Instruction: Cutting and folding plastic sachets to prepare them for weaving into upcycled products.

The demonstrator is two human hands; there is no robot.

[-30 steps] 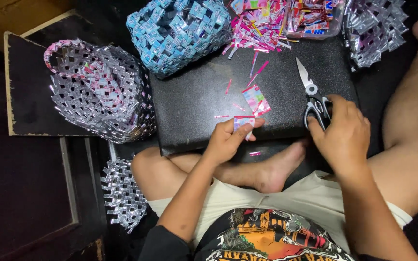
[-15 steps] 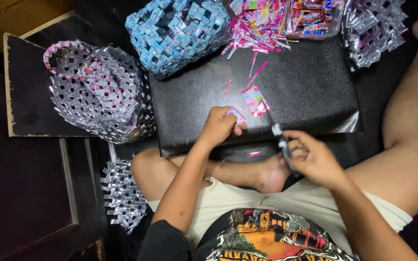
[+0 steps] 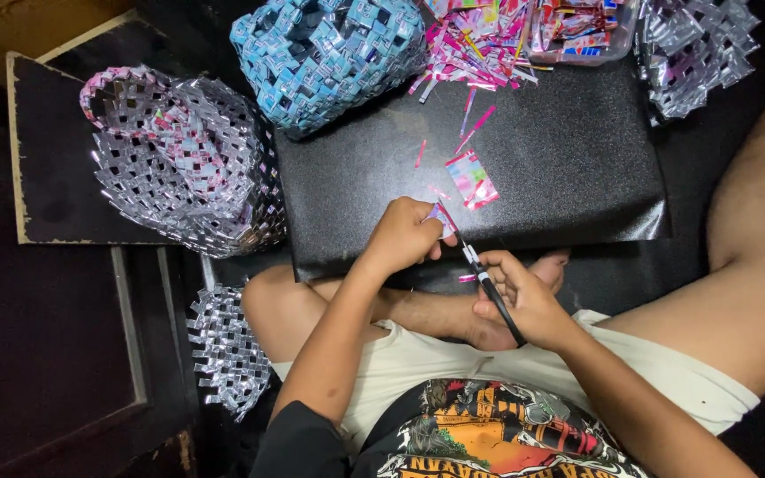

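Left hand point(image 3: 405, 237) pinched small foil wrapper point(image 3: 441, 218), frame centre | right hand point(image 3: 524, 301) gripped scissors point(image 3: 482, 276), blades at wrapper | best: keep wrapper taut, cut straight.

A black board point(image 3: 560, 177) carries pink wrapper strips point(image 3: 475, 40) and a folded wrapper point(image 3: 472, 179).

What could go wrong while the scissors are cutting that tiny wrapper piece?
1. The left hand pinches a small wrapper piece right where the scissors in the right hand meet it, so the fingertips could get nicked.
2. The cutting happens above a bare foot, so dropped scissors might hit it.
3. Small pink offcuts could fall off the black board and get lost.
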